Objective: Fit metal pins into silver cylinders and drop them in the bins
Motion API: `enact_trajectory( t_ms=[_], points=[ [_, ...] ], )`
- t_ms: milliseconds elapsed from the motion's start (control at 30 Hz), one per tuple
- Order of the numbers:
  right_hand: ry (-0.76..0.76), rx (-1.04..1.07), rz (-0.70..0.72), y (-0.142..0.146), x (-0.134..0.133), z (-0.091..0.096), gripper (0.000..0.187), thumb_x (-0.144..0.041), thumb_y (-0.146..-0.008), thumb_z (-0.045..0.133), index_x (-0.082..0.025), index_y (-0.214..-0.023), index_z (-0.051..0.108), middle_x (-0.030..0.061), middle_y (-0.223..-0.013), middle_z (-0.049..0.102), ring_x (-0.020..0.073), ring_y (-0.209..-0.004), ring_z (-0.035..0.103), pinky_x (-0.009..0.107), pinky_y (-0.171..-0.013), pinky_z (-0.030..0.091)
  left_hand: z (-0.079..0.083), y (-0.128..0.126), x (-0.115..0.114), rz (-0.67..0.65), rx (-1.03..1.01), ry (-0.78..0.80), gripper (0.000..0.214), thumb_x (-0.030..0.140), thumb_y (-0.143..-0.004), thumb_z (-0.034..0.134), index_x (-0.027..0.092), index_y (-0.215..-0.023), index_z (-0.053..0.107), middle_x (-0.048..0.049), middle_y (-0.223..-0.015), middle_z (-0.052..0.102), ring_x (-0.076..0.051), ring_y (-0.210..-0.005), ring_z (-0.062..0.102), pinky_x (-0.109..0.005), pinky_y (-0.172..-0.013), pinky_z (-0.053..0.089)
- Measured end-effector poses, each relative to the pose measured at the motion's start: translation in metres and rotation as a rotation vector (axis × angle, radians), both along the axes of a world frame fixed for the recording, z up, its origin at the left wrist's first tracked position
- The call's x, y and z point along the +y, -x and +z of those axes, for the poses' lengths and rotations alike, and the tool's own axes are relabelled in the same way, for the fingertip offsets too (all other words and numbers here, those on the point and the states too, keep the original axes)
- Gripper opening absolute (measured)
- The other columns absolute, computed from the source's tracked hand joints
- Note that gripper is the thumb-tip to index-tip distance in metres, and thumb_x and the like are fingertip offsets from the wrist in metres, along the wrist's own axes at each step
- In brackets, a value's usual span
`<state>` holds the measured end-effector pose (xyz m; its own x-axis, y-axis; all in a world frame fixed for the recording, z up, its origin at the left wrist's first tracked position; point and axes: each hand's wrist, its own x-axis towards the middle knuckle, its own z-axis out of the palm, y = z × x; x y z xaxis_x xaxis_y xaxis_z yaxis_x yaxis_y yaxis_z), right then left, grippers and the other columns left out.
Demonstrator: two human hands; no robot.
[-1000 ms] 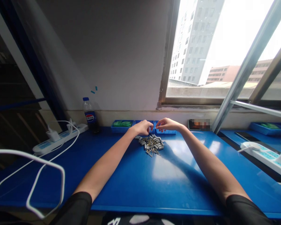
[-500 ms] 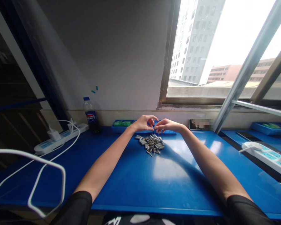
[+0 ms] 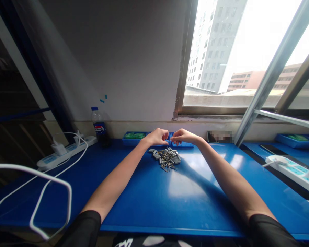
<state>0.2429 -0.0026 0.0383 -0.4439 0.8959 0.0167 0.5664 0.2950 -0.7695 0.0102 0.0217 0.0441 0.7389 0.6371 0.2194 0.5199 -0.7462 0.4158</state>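
Observation:
My left hand [image 3: 159, 137] and my right hand [image 3: 182, 136] are raised just above a pile of small metal parts [image 3: 167, 157], grey cylinders mixed with thin brass-coloured pins. Their fingertips face each other a short gap apart, both in a pinch. Whatever lies between the fingers of either hand is too small to name. Behind the hands stands a row of blue plastic bins [image 3: 187, 144], partly hidden by them. Green pieces [image 3: 134, 136] lie in the bin at the left.
A cola bottle [image 3: 99, 127] stands at the back left beside a white power strip [image 3: 48, 160] and loose white cable [image 3: 70, 192]. A phone [image 3: 213, 136] leans at the wall. Another power strip [image 3: 296, 169] and blue bin [image 3: 293, 145] are at the right. A metal post [image 3: 257, 92] rises there.
The fingers of both hands have curled in more tightly, and the fingertips have shifted slightly apart. The pile of metal parts looks the same.

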Motion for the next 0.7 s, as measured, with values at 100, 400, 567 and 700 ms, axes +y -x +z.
enact_trajectory(
  t_ms=[100,400,567,700],
  points=[
    [-0.105,-0.070,-0.215,-0.006,0.005,0.002,0.036,-0.049,-0.082,0.074,-0.014,-0.075,0.075,0.0067,-0.071,0.075,0.0150,-0.059,0.067,0.024,-0.057,0.049,-0.002,0.003,-0.001,-0.007,0.230,0.034,0.020,0.020,-0.070,0.083,0.016,-0.087,0.075,-0.0036,-0.082,0.076,-0.016,-0.073,0.069,-0.021,-0.064,0.050],
    [-0.253,-0.105,-0.547,-0.011,0.008,-0.002,0.040,-0.051,-0.088,0.067,-0.016,-0.069,0.072,0.0093,-0.074,0.078,0.0192,-0.061,0.073,0.025,-0.058,0.053,-0.014,-0.003,-0.004,-0.027,0.386,0.032,0.027,0.005,-0.065,0.076,0.018,-0.089,0.077,-0.0037,-0.084,0.077,-0.016,-0.071,0.070,-0.021,-0.061,0.049],
    [-0.231,-0.087,-0.512,-0.008,0.009,-0.002,0.035,-0.047,-0.086,0.070,-0.016,-0.071,0.074,0.0084,-0.073,0.078,0.0191,-0.063,0.073,0.024,-0.059,0.053,-0.014,-0.004,-0.008,0.000,0.439,-0.004,0.034,0.003,-0.065,0.071,0.021,-0.093,0.077,-0.0036,-0.086,0.077,-0.017,-0.070,0.068,-0.023,-0.064,0.050],
    [-0.220,-0.085,-0.492,-0.009,0.011,-0.005,0.033,-0.046,-0.086,0.071,-0.016,-0.072,0.074,0.0082,-0.072,0.077,0.0189,-0.062,0.072,0.024,-0.059,0.053,-0.010,-0.004,-0.012,0.000,0.433,-0.034,0.035,0.002,-0.063,0.070,0.021,-0.092,0.076,-0.0030,-0.086,0.076,-0.017,-0.071,0.067,-0.023,-0.063,0.049]
  ],
)
